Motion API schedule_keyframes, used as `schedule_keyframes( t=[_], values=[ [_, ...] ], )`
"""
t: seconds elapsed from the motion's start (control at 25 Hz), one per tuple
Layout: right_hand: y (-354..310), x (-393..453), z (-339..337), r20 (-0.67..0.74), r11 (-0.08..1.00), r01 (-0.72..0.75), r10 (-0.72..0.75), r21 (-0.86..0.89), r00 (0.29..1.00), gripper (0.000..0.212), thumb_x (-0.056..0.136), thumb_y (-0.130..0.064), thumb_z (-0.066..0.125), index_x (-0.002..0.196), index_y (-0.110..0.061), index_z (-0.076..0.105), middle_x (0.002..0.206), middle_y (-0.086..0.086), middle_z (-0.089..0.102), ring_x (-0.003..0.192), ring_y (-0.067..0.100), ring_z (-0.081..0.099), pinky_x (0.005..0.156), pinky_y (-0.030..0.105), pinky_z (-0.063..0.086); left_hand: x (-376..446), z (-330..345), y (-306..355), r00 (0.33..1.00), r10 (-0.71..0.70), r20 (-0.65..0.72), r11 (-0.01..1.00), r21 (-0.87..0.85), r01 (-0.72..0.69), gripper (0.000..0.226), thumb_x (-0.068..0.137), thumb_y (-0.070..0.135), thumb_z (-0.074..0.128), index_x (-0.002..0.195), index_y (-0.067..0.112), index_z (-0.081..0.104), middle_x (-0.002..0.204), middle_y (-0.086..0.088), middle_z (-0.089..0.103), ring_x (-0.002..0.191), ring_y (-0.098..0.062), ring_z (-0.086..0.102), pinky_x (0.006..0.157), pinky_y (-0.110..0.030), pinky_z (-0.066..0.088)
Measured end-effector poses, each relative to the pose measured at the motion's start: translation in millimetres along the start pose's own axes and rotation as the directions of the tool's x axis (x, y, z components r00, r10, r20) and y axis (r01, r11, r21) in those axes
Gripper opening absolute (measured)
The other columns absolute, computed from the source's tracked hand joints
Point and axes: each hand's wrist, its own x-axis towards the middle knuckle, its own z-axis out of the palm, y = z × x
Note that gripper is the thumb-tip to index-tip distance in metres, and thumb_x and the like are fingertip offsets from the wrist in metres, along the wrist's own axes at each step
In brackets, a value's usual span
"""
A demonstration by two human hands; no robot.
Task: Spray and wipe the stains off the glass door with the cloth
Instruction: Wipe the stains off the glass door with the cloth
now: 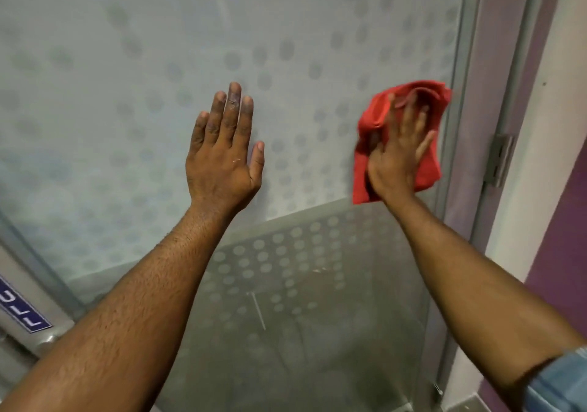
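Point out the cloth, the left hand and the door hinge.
cloth (429, 170): head view, on the red fabric right of the right hand's edge.
left hand (222, 160): head view, middle of the back of the hand.
hinge (500, 160): head view, middle of the grey metal plate on the frame.

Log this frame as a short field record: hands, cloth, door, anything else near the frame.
left hand: flat, fingers straight, against the glass door
right hand: fingers straight, pressing the red cloth on the glass
cloth position: near the door's right edge, beside the hinge
glass: frosted, dotted pattern
spray bottle: not in view
lower left: blue label on metal frame
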Motion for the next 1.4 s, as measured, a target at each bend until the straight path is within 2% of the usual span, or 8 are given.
schedule_keyframes(
  t=[0.2,0.4,0.64,0.76,1.0,1.12,1.28,1.4],
  values=[
    [13,-139,17,0.322,0.932,0.361,-0.338,-0.013,0.884,0.078,0.075,-0.030,0.055,0.149,-0.032,0.029,0.155,0.007,0.032,0.139,0.047,0.031,0.112,0.070,0.006,-1,3,2,1.000,-0.004,-0.001,1.000,0.020,0.004,0.063,0.103,0.036,0.032,0.157,0.011,0.011,0.164,-0.011,0.016,0.152,-0.023,0.010,0.123,-0.036,0.004],
    [84,-103,24,0.128,0.957,-0.276,0.263,0.091,0.956,0.084,0.071,-0.011,0.048,0.151,-0.014,0.023,0.159,0.021,0.019,0.146,0.041,0.015,0.115,0.054,-0.001,-1,2,2,1.000,0.012,-0.006,1.000,0.023,-0.012,0.062,0.104,0.034,0.032,0.157,0.010,0.012,0.163,-0.013,0.017,0.151,-0.026,0.012,0.122,-0.036,0.003],
    [58,-189,48,0.289,0.468,-0.871,0.821,0.152,0.492,0.057,0.105,-0.029,0.034,0.149,0.007,0.024,0.162,0.019,0.007,0.150,0.032,0.002,0.120,0.037,0.002,-12,-12,-20,1.000,0.027,0.010,1.000,0.007,-0.028,0.062,0.104,0.036,0.032,0.157,0.011,0.012,0.164,-0.013,0.016,0.152,-0.025,0.012,0.123,-0.040,0.008],
    [31,-176,44,0.302,0.477,-0.868,0.814,0.140,0.496,0.065,0.103,-0.041,0.031,0.150,0.004,0.023,0.164,0.011,0.002,0.150,0.029,-0.001,0.120,0.047,0.004,-25,-22,-49,0.999,-0.008,0.040,0.999,0.049,0.006,0.064,0.104,0.037,0.032,0.157,0.012,0.009,0.164,-0.013,0.014,0.152,-0.025,0.010,0.123,-0.039,0.005],
    [-109,-240,56,0.395,0.999,0.006,-0.023,0.044,0.918,0.066,0.081,-0.049,0.044,0.144,-0.029,0.040,0.154,0.015,0.030,0.140,0.044,0.021,0.107,0.073,-0.001,-47,-32,-81,0.998,-0.028,0.050,0.997,0.079,0.024,0.064,0.103,0.035,0.034,0.157,0.010,0.011,0.164,-0.014,0.016,0.152,-0.025,0.011,0.123,-0.040,0.007],
    [-118,-281,73,0.505,0.748,0.648,-0.618,0.142,0.603,0.064,0.081,-0.047,0.058,0.141,-0.050,0.038,0.136,-0.009,0.053,0.133,0.028,0.034,0.109,0.068,-0.010,-55,-33,-94,0.998,0.006,0.058,0.996,0.093,-0.011,0.064,0.103,0.036,0.033,0.157,0.010,0.012,0.163,-0.014,0.017,0.152,-0.026,0.012,0.123,-0.039,0.006],
    [-33,-292,72,0.618,0.136,0.977,-0.786,0.167,0.003,0.058,0.078,-0.041,0.063,0.134,-0.049,0.051,0.139,-0.023,0.052,0.132,0.004,0.046,0.116,0.050,-0.009,-58,-32,-105,0.997,0.019,0.073,0.995,0.097,-0.026,0.063,0.104,0.037,0.031,0.157,0.011,0.011,0.164,-0.013,0.016,0.152,-0.025,0.011,0.123,-0.038,0.005],
    [9,-248,53,0.527,0.215,0.956,-0.846,0.199,0.081,0.043,0.083,-0.031,0.045,0.117,-0.044,0.067,0.124,-0.017,0.065,0.120,0.008,0.059,0.118,0.047,-0.014,-58,-31,-96,0.998,-0.018,0.054,0.996,0.094,0.013,0.062,0.104,0.035,0.031,0.157,0.009,0.013,0.163,-0.014,0.017,0.151,-0.028,0.013,0.122,-0.040,0.006]
  ],
)
